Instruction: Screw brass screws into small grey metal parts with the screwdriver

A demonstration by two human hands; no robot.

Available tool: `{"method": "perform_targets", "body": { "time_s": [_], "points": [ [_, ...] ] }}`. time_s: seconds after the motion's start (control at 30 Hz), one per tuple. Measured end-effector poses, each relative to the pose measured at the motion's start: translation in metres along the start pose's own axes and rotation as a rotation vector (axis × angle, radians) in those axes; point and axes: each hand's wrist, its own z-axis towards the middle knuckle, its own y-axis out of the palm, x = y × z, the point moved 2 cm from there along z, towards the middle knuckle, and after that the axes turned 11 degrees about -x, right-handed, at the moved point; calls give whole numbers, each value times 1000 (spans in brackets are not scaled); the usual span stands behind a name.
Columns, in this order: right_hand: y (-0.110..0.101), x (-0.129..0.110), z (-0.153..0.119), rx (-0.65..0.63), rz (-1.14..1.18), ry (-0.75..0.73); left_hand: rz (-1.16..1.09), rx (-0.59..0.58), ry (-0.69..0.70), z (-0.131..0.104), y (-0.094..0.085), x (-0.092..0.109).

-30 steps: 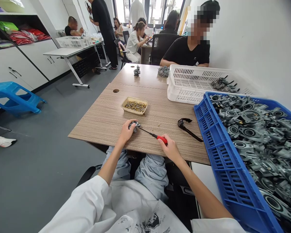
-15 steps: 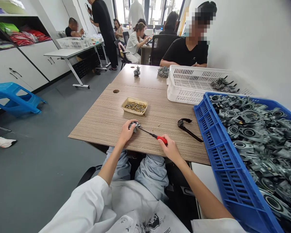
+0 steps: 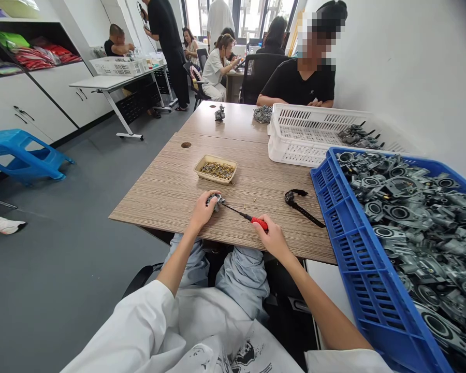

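Observation:
My left hand (image 3: 203, 210) is closed round a small grey metal casting (image 3: 219, 201), pressing it near the tabletop; its lower part is hidden by the fingers. In my right hand (image 3: 272, 235) is a screwdriver (image 3: 259, 223) with a red and black handle. Its thin dark shaft points left and the tip meets the casting's right side; the exact contact is too small to make out. Two small brass pieces (image 3: 255, 200) lie just beyond the shaft. Behind my left hand stands a cream tray (image 3: 202, 178) heaped with small brass and silver screws (image 3: 217, 169).
A black wristwatch (image 3: 295, 202) lies to the right. The blue crate (image 3: 347, 259) full of metal castings flanks the table's right edge. Behind it is a white basket (image 3: 295, 150) with some parts. Another casting (image 3: 219, 113) stands farther back. A person in black (image 3: 301, 85) sits opposite.

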Motion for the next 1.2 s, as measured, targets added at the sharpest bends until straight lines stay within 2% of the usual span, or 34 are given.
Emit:
{"method": "perform_targets", "body": {
  "time_s": [1.2],
  "points": [
    [1, -2, -1, -24, 43, -20, 29, 3, 14, -1, 1, -4]
  ]
}}
